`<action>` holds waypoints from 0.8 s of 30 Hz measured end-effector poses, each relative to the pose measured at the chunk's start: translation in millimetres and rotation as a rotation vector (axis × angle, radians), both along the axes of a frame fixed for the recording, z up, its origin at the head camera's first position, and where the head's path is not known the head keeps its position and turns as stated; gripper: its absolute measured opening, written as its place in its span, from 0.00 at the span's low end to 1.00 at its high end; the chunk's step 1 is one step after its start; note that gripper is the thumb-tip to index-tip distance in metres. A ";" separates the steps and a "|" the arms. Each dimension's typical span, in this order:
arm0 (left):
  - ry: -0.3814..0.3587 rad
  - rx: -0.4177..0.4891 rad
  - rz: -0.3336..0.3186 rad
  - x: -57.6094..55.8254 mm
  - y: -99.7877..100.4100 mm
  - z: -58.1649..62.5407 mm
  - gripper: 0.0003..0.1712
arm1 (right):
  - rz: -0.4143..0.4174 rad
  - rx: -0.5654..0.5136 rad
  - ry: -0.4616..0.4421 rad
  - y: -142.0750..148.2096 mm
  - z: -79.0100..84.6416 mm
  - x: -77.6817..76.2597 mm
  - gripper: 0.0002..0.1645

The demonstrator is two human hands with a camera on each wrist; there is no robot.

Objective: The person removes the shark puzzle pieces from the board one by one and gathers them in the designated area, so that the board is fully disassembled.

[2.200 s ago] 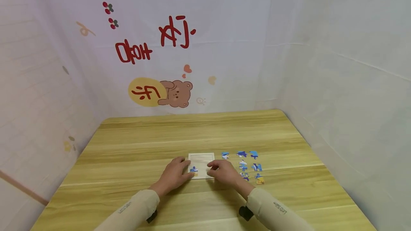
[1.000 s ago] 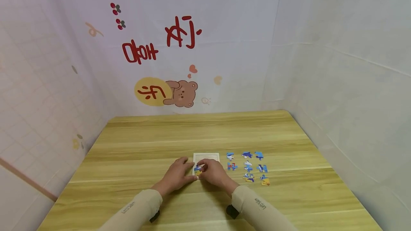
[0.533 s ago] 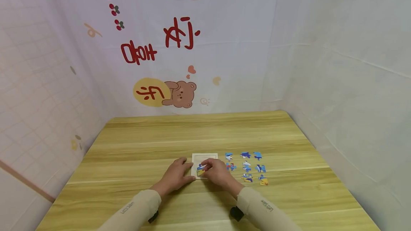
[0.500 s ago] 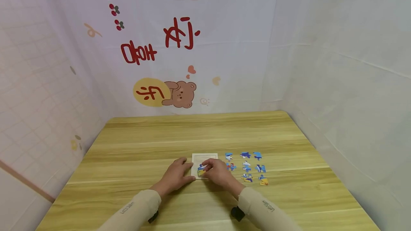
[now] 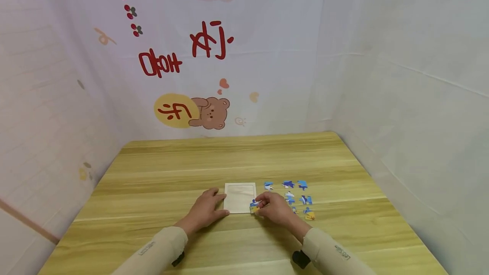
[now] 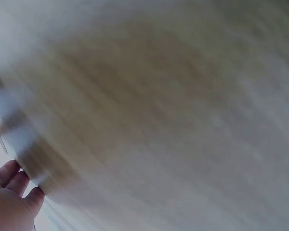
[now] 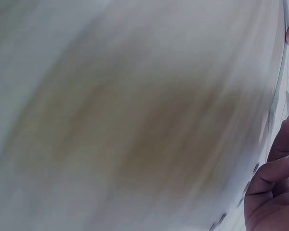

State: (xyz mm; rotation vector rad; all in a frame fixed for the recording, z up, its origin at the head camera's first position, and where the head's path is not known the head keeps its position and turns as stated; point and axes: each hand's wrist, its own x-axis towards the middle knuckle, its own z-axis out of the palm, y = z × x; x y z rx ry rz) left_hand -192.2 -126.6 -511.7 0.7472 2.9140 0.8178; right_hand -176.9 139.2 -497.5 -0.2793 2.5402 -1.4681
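Note:
A square pale wooden puzzle tray [image 5: 240,198] lies on the table, its recess bare. My left hand [image 5: 204,209] rests flat at the tray's left edge, fingertips and thumb touching the rim. Between thumb and fingers my right hand [image 5: 276,209] pinches a blue-and-yellow jigsaw piece [image 5: 254,206] over the tray's lower right corner. Whether that piece touches the tray I cannot tell. In the left wrist view the left hand [image 6: 14,197] shows at the lower left; in the right wrist view the right hand [image 7: 274,187] has bent fingers, its piece hidden.
Right of the tray, several loose jigsaw pieces lie in rough rows, among them a blue-and-white piece [image 5: 268,186], a dark blue one [image 5: 288,184] and a yellow one [image 5: 309,214]. The right hand covers part of them. Fabric walls [image 5: 282,96] surround the wooden table [image 5: 183,160].
The piece lay in the tray's lower left corner; my right hand took hold of it, lifted it and carried it right to the lower right corner. My left hand stayed at the rim.

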 end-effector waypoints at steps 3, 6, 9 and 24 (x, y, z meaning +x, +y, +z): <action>0.005 0.000 0.004 -1.5 -1.7 -1.0 0.33 | 0.002 -0.007 0.008 8.3 -0.4 1.6 0.17; 0.004 0.002 0.004 -2.3 -3.1 -1.5 0.33 | 0.014 -0.015 0.028 15.1 -1.9 3.6 0.17; -0.001 0.003 0.007 -2.3 -4.6 -0.8 0.33 | 0.028 -0.014 0.033 20.6 -3.3 5.1 0.17; -0.016 0.018 0.015 1.1 -7.6 3.1 0.33 | -0.017 0.118 0.036 38.9 -6.3 10.3 0.18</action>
